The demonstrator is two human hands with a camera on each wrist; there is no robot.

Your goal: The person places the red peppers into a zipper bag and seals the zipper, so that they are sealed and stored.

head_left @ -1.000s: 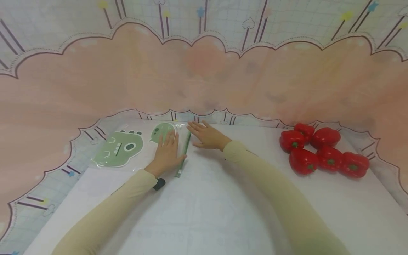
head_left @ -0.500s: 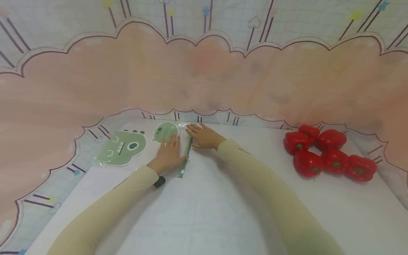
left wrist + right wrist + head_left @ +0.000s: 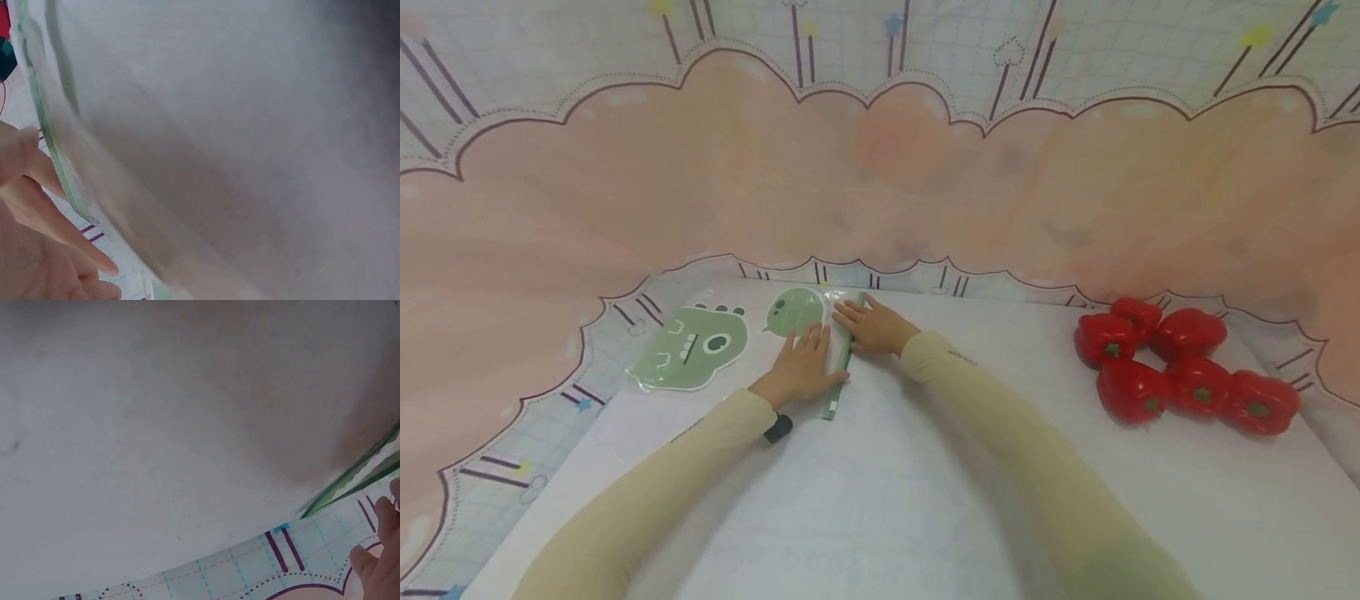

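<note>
Head view: my left hand and right hand, loose-fingered, pinched nothing, apparently flattening the clear, green-dinosaur plastic bag left of the glossy red peppers; pinching its green strip seemed next.

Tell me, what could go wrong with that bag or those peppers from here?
The bag could slide or crease, since the left hand lies flat on it while the right hand is at its green edge.

Its clear film shows faintly against the white table, so its outline might be misjudged.

The peppers sit bunched near the table's right side; a bump might set one rolling off.
</note>
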